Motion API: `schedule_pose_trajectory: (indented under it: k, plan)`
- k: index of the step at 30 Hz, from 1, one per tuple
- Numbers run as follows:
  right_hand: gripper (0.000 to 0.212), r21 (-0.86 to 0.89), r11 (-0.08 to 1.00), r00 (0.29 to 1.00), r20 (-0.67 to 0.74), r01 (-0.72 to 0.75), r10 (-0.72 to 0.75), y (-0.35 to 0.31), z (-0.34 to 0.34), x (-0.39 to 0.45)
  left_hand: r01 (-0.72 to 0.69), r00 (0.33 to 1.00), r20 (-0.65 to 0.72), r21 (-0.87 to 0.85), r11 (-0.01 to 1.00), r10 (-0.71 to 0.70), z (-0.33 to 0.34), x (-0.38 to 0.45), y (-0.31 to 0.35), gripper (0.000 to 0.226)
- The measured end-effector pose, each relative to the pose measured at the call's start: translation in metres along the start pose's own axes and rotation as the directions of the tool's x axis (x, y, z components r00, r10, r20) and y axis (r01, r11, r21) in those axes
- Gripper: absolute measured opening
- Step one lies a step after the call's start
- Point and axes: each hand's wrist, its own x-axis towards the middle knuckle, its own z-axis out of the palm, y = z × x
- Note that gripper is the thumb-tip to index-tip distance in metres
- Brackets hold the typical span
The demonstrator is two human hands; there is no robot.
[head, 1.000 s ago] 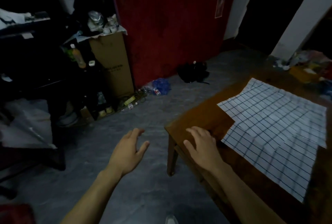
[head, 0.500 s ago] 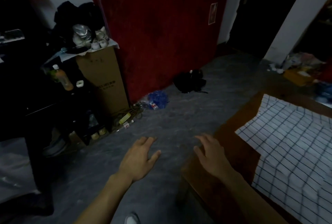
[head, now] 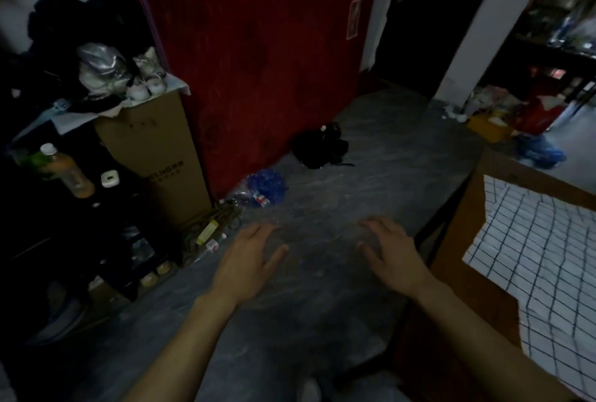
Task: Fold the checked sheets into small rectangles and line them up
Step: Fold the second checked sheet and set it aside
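The checked sheets [head: 535,259] lie spread flat and unfolded on the wooden table [head: 458,240] at the right side of the room, white with dark grid lines, their near corner jutting toward the table's left edge and the far part running out of view. Neither hand touches them. The right hand [head: 392,256] hangs palm down with its fingers loosely spread and nothing in it, just off the table's left edge and over the grey floor [head: 322,288]. The left hand [head: 248,259] is well apart from the table, also palm down, fingers open and empty, out over the same floor. Beyond the hands, a blue crumpled bag [head: 266,187] and some small litter sit at the foot of a dark red door [head: 258,46], and a black bundle [head: 319,146] lies a little farther along it. To the left stands a tall cardboard box [head: 154,156] with light-coloured clutter piled on top, and beside it a bottle of orange drink [head: 66,171] on a dark shelf. The room is dim and the edges are blurred.
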Motion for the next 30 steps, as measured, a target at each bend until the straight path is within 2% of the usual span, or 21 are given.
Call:
schedule_pose_trajectory:
  k: [6, 10, 13, 16, 20, 24, 28, 30]
  plan:
    - [0.069, 0.064, 0.994, 0.996, -0.002, -0.09, 0.09, 0.009, 0.021, 0.061, 0.011, 0.994, 0.104, 0.065, 0.998, -0.018, 0.0, 0.072, -0.035, 0.054]
    - [0.053, 0.187, 0.974, 0.99, -0.039, -0.126, 0.135, 0.018, 0.021, 0.118, -0.066, 0.985, 0.171, 0.166, 0.984, 0.037, -0.001, 0.126, -0.035, 0.053]
    - [0.053, 0.271, 0.954, 0.983, -0.091, -0.131, 0.161, 0.024, 0.012, 0.162, -0.122, 0.973, 0.216, 0.208, 0.97, 0.076, -0.01, 0.173, -0.029, 0.058]
    - [0.069, 0.297, 0.942, 0.973, -0.115, -0.159, 0.201, 0.04, 0.003, 0.189, -0.171, 0.96, 0.255, 0.192, 0.966, 0.119, -0.006, 0.226, -0.023, 0.059]
    - [0.053, 0.284, 0.919, 0.935, -0.146, -0.272, 0.322, 0.085, -0.008, 0.187, -0.219, 0.934, 0.317, 0.134, 0.967, 0.168, 0.031, 0.287, -0.006, 0.06]
    - [0.057, 0.278, 0.854, 0.847, -0.187, -0.44, 0.498, 0.133, -0.021, 0.154, -0.345, 0.841, 0.453, 0.029, 0.938, 0.295, 0.088, 0.33, 0.036, 0.06]
    - [0.048, 0.288, 0.72, 0.693, -0.206, -0.632, 0.691, 0.166, -0.025, 0.11, -0.432, 0.7, 0.576, -0.13, 0.892, 0.423, 0.144, 0.362, 0.092, 0.054]
    - [0.048, 0.282, 0.636, 0.615, -0.17, -0.718, 0.77, 0.171, -0.025, 0.092, -0.463, 0.622, 0.602, -0.233, 0.855, 0.5, 0.169, 0.372, 0.116, 0.044]
